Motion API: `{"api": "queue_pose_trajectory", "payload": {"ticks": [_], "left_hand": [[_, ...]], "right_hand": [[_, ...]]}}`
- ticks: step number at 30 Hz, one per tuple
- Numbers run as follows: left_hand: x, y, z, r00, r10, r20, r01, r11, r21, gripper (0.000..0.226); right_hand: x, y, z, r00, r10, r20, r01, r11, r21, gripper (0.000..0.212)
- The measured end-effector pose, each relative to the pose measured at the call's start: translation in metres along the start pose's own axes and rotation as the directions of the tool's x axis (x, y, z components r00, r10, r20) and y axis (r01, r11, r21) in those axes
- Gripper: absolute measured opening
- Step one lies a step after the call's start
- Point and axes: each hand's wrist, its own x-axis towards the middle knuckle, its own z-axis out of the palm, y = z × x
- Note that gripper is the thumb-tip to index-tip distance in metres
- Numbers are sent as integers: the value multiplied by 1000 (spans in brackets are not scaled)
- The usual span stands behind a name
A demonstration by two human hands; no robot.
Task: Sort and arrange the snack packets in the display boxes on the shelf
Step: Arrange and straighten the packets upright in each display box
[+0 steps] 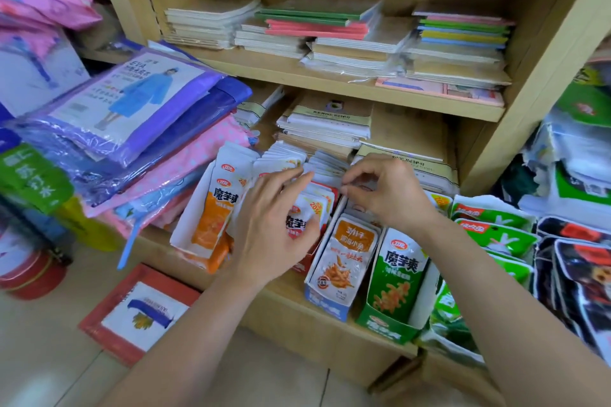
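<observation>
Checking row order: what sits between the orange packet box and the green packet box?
Head view: a red box, partly behind the left hand, then a blue box.

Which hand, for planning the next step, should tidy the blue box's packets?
Right. The right hand hovers over the blue box's packets, fingers curled at their tops; the left hand lies across the red box beside it.

Four display boxes: one orange box [213,263], one red box [302,266], one blue box [327,304], one green box [383,330]. Two hands: left hand [274,225], right hand [386,192]. Their snack packets [344,251]: too densely stacked to count.
</observation>
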Motion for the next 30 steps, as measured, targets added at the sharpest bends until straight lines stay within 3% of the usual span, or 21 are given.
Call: {"api": "queue_pose_trajectory", "payload": {"ticks": [5,8,13,15,18,23,26,28,30], "left_hand": [[-18,-7,-15,992,97,-75,-96,995,12,30],[-39,-1,-17,984,172,34,-174,983,53,23],[-62,7,-16,954,157,257,-166,986,15,27],[-70,11,-15,915,170,366,-189,982,17,30],[-76,12,-12,892,153,424,-175,984,13,29],[-78,9,-10,901,149,408,-172,985,19,25],[-77,10,-9,906,153,394,-169,986,7,25],[-76,11,-9,912,151,381,-166,986,5,20],[-76,11,-8,921,147,361,-161,987,9,15]], "right_hand": [[-14,1,-14,999,-50,-21,46,989,-140,11],[-38,6,-20,998,-70,-4,66,960,-271,15],[-55,-7,-27,993,-115,17,113,931,-346,15],[-53,-10,-17,990,-55,127,107,884,-456,24],[-51,-12,2,943,157,293,75,757,-649,43],[-45,-20,14,920,258,296,48,674,-737,66],[-46,-23,16,922,274,273,10,690,-724,55],[-45,-24,15,946,233,226,-29,754,-656,28],[-48,-25,13,959,194,208,-46,826,-561,24]]}}
